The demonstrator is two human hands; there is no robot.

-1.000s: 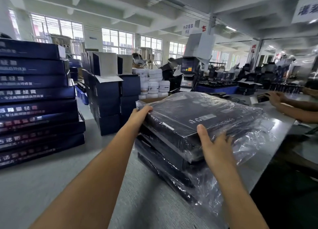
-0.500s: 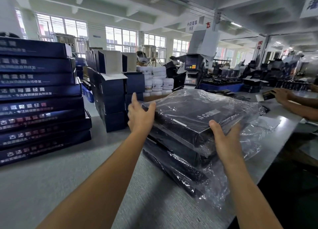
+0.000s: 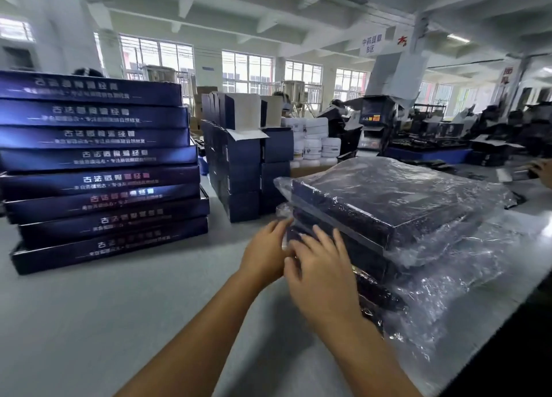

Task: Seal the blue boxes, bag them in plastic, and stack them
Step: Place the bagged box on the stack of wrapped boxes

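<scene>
A stack of dark blue boxes in clear plastic bags (image 3: 397, 214) sits on the grey table (image 3: 89, 322), right of centre. The top bagged box lies flat, its loose plastic spilling to the right. My left hand (image 3: 265, 253) touches the near left corner of the stack with straight fingers. My right hand (image 3: 319, 265) lies beside it, fingers spread flat against the side of the lower bagged boxes. A tall pile of unbagged flat blue boxes (image 3: 101, 169) with printed lettering stands at the left.
Smaller upright blue cartons (image 3: 242, 169), some with open flaps, stand behind the gap between the two piles. White jars (image 3: 316, 145) sit behind them. Another person's hand (image 3: 542, 172) works at the far right. The table's right edge (image 3: 478, 337) drops off close to the bagged stack.
Both hands have left the top bagged box and come down together to the stack's near left corner. The top box now rests flat on the stack.
</scene>
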